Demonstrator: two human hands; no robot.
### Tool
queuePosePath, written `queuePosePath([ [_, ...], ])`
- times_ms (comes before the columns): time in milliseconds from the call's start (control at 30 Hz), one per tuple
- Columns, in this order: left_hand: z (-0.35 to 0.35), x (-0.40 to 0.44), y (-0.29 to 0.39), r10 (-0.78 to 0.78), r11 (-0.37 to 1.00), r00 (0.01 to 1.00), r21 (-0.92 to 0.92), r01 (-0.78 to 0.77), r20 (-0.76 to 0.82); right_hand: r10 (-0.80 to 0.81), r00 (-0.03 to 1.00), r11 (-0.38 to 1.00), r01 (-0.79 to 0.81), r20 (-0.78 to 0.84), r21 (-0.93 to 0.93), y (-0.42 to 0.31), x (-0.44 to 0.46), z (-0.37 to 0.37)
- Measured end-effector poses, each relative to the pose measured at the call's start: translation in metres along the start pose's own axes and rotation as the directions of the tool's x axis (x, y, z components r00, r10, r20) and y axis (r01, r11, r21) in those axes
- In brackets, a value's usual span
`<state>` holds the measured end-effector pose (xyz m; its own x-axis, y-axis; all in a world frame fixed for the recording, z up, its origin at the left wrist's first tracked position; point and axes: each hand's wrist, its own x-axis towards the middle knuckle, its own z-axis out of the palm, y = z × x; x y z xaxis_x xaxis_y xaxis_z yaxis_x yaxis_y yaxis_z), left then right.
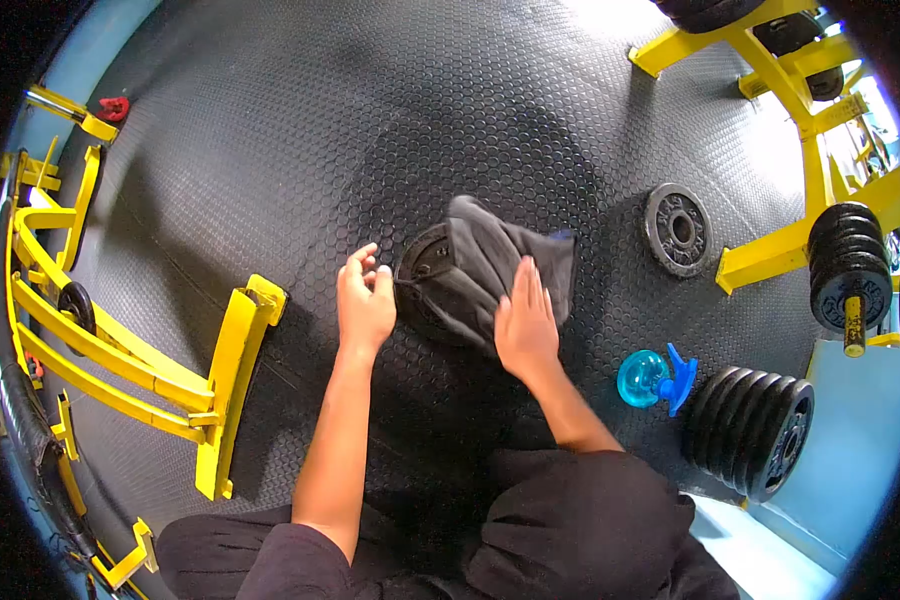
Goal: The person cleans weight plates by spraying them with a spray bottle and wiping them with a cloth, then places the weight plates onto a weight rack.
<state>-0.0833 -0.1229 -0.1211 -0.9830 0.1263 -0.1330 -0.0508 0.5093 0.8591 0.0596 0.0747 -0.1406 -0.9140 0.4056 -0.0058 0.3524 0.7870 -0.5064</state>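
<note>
From my end of the feed, I have the black weight plate (427,262) near the centre of the frame, on the black textured floor (300,120), its right part hidden under a dark cloth (490,262). My right hand (527,325) lies on the cloth, palm down with the fingers extended, unclenched and slightly blurred. My left hand (365,305) is just beside the plate's left edge, released, its fingers loosely bent; I cannot tell whether the fingertips touch the rim. Right of centre I see a second plate (678,230) with a round hole in its middle. Below that, at lower right, the blue spray bottle (640,379) stands out, just beside a row of dark plates (750,430). A yellow frame (228,390) fills much of the left side, and a yellow rack (815,185) bearing weights occupies the upper right.
</note>
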Motion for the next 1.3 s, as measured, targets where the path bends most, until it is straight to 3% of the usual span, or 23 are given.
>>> queuePosePath([
  [33,0.003,-0.003,0.007,0.004,0.998,1.0,0.068,-0.005,0.022,0.015,0.999,1.0,-0.015,0.031,0.015,0.005,-0.028,-0.002],
  [100,0.008,-0.005,0.015,-0.027,0.987,0.994,0.161,0.01,0.103,0.017,0.993,0.975,0.009,0.119,-0.222,0.009,-0.082,-0.01],
  [167,0.019,0.001,0.006,0.004,0.936,0.984,0.344,-0.066,0.177,0.069,0.967,0.969,-0.006,0.246,-0.248,0.006,-0.124,-0.027],
  [200,0.02,0.002,0.017,0.002,0.936,0.982,0.345,-0.069,0.19,0.012,0.972,0.962,0.052,0.234,-0.266,0.007,-0.13,-0.038],
  [233,0.022,0.006,0.034,-0.083,0.887,0.963,0.459,-0.046,0.258,0.024,0.973,0.963,0.039,0.228,-0.267,0.013,-0.128,-0.054],
  [267,0.023,0.013,0.055,-0.163,0.823,0.938,0.566,-0.042,0.306,0.098,0.891,0.989,-0.039,0.444,-0.142,0.009,-0.106,-0.088],
  [300,0.023,0.021,0.065,-0.146,0.817,0.939,0.573,-0.063,0.312,0.125,0.757,0.989,-0.144,0.641,-0.023,0.001,-0.08,-0.118],
  [333,0.02,0.03,0.068,-0.183,0.781,0.903,0.616,-0.107,0.389,0.147,0.636,0.987,-0.144,0.758,-0.071,-0.006,-0.043,-0.139],
  [367,0.019,0.039,0.066,-0.229,0.744,0.86,0.652,-0.147,0.455,-0.004,0.683,0.998,0.044,0.73,-0.036,-0.009,-0.017,-0.149],
  [400,0.018,0.048,0.056,-0.234,0.739,0.841,0.652,-0.172,0.488,-0.038,0.703,0.999,0.053,0.71,0.002,-0.021,0.012,-0.158],
  [433,0.011,0.05,0.072,-0.319,0.807,0.768,0.585,-0.088,0.556,-0.017,0.68,0.997,0.065,0.733,-0.036,-0.041,0.041,-0.173],
  [467,0.013,0.054,0.061,-0.358,0.784,0.782,0.619,-0.045,0.51,0.07,0.523,0.979,0.125,0.849,-0.158,-0.057,0.072,-0.184],
  [567,0.02,0.041,0.068,-0.453,0.787,0.8,0.598,0.151,0.393,0.163,0.523,0.921,0.224,0.836,-0.32,-0.047,0.118,-0.145],
  [633,0.035,0.021,0.057,-0.297,0.765,0.916,0.642,0.058,0.271,0.255,0.574,0.926,0.086,0.778,-0.367,-0.037,0.135,-0.11],
  [700,0.039,0.012,0.06,-0.268,0.767,0.933,0.639,0.055,0.241,0.287,0.717,0.949,-0.123,0.635,-0.29,-0.027,0.126,-0.068],
  [733,0.042,0.011,0.053,-0.237,0.769,0.945,0.638,0.041,0.225,0.358,0.679,0.928,-0.334,0.641,-0.164,-0.023,0.116,-0.053],
  [767,0.043,0.011,0.048,-0.205,0.769,0.957,0.638,0.026,0.207,0.364,0.707,0.92,-0.375,0.606,-0.115,-0.034,0.099,-0.053],
  [833,0.045,0.015,0.046,-0.205,0.783,0.958,0.621,0.037,0.201,0.368,0.774,0.927,-0.349,0.515,-0.138,-0.048,0.086,-0.059],
  [1033,0.038,0.008,0.054,-0.193,0.817,0.961,0.574,0.047,0.196,0.359,0.818,0.927,-0.37,0.45,-0.068,-0.027,0.081,-0.038],
  [1167,0.036,-0.003,0.076,-0.179,0.866,0.957,0.497,0.045,0.226,0.413,0.832,0.899,-0.438,0.372,-0.018,-0.025,0.074,-0.082],
  [1300,0.046,-0.014,0.114,-0.152,0.94,0.951,0.338,0.054,0.27,0.363,0.907,0.928,-0.374,0.213,0.009,-0.012,0.066,-0.117],
])
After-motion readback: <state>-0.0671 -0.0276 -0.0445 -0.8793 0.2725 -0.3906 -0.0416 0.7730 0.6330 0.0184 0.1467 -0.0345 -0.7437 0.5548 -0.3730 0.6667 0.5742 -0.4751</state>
